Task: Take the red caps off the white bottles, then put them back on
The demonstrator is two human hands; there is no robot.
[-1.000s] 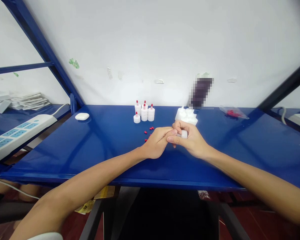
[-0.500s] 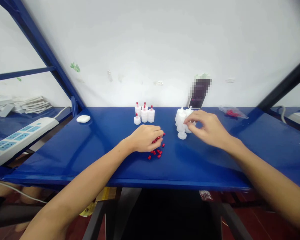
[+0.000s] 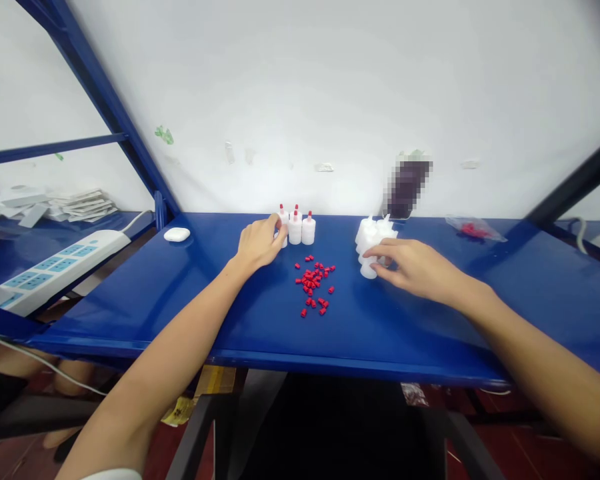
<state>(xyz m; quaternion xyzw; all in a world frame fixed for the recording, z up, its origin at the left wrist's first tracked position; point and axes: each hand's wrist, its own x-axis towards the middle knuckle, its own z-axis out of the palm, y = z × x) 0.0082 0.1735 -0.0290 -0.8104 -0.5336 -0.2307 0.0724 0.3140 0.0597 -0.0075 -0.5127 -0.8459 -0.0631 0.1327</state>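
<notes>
My left hand (image 3: 261, 243) is at the left end of the standing group of white squeeze bottles (image 3: 309, 231) with red tip caps. Its fingers are closed around a short bottle at the front left of that group, mostly hidden by the hand. My right hand (image 3: 411, 265) reaches the cluster of white bottles (image 3: 367, 235) with bare pointed nozzles. Thumb and fingertips pinch the low white bottle (image 3: 369, 271) at the front of this cluster. Between my hands, loose red tip caps (image 3: 310, 279) lie scattered on the blue table (image 3: 260, 327).
A dark phone (image 3: 407, 187) leans on the wall behind the right cluster. A clear bag with red caps (image 3: 475, 230) lies at the back right. A white rounded case (image 3: 177, 235) sits at the left; beyond it are a power strip (image 3: 65, 267) and a blue post (image 3: 125, 127).
My left hand has left the loose red caps and moved up and left to the capped bottles. My right hand has lowered to the front bottle. The view has shifted slightly.
</notes>
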